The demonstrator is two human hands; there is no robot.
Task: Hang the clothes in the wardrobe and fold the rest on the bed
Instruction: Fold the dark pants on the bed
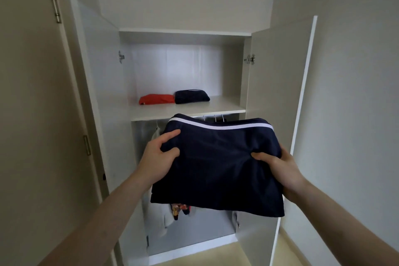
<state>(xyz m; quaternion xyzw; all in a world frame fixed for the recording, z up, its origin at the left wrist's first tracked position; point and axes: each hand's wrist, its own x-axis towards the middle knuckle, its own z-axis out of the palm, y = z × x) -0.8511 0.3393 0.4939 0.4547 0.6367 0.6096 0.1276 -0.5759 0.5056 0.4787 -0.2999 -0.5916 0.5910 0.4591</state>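
I hold a folded navy garment with a white stripe [218, 164] flat in front of the open wardrobe [185, 36]. My left hand [157, 155] grips its left edge, thumb on top. My right hand [280, 168] grips its right edge. The garment sits just below the level of the wardrobe shelf [224, 103]. On that shelf lie a folded red garment [156, 99] and a folded navy garment [191, 97], side by side. Behind the held garment, hangers on a rail [214, 117] carry clothes, mostly hidden; a pale hanging garment [157, 218] shows below.
Both wardrobe doors stand open: the left door [97, 93] and the right door [287, 93]. A room door with hinges [55, 6] is at far left. The right half of the shelf is bare. Pale flooring [216, 255] shows at the bottom.
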